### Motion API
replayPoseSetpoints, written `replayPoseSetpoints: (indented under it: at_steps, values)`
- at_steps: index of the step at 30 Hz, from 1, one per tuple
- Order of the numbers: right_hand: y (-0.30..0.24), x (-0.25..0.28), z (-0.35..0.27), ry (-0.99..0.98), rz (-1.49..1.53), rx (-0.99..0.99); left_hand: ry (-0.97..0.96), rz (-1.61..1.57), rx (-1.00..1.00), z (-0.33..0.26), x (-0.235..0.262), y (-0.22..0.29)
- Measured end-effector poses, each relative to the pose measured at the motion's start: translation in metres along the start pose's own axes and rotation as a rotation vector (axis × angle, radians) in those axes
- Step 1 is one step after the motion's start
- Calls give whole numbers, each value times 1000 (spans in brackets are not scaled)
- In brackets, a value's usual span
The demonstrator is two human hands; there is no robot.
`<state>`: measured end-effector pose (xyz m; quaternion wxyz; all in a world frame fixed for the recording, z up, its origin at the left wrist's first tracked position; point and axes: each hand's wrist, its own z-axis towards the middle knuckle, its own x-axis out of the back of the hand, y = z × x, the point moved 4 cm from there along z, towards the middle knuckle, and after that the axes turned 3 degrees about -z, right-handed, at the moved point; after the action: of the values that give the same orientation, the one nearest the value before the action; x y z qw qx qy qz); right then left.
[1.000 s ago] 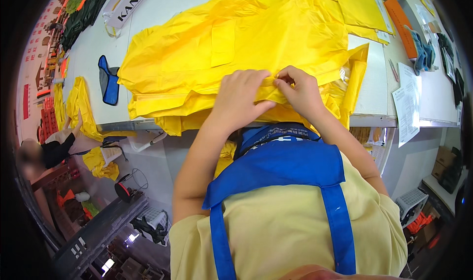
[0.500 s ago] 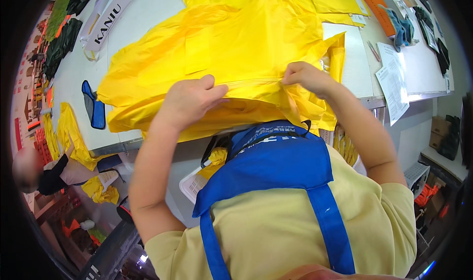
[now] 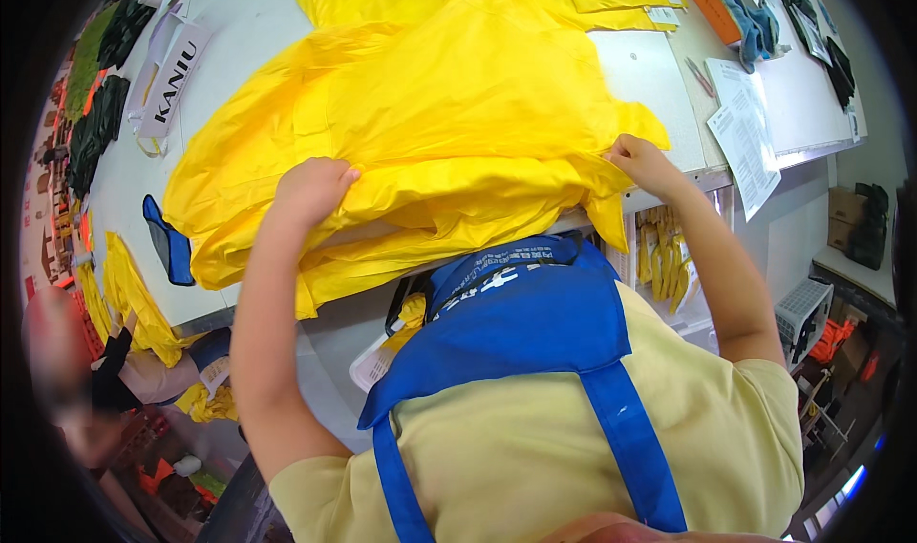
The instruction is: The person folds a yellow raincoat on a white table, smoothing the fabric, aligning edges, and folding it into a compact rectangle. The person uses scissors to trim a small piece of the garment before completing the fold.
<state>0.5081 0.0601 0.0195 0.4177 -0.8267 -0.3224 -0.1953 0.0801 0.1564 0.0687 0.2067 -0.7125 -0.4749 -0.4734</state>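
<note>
Large thin yellow fabric garment (image 3: 430, 132) lies spread on the white worktable (image 3: 248, 18), left hand (image 3: 313, 188) and right hand (image 3: 642, 161) each pinching its near folded edge, well apart; likely light, limp, slippery, so grip hems.

A long white label strip (image 3: 172, 80) with bold black lettering lies tilted on the desk (image 3: 248, 27), well to the left of the yellow fabric and just beside a row of dark green items. To the right of the fabric, white printed paper sheets (image 3: 743, 132) lie at the desk's right part, one hanging over its front edge. A small white tag (image 3: 661, 15) sits on the folded yellow pieces at the far end. Under the desk's front edge, below the fabric, a white card with a yellow label (image 3: 382, 357) shows. A cardboard box (image 3: 842, 207) stands on the floor far to the right.
</note>
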Motion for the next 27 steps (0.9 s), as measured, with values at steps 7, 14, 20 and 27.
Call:
replayPoseSetpoints:
  at_steps: [7, 14, 20, 27]
  values:
    - [-17, -7, -2, 142, -232, 361, 254, -331, -258, 55, -24, 111]
    - [-23, 8, 4, -237, -443, 151, 266, -254, -616, 39, -104, 187]
    - [-3, 2, 0, -59, -346, 316, 282, -531, -362, 47, -94, 180]
    - [-14, 35, 3, 25, -138, 173, 308, -349, -363, 73, -102, 165]
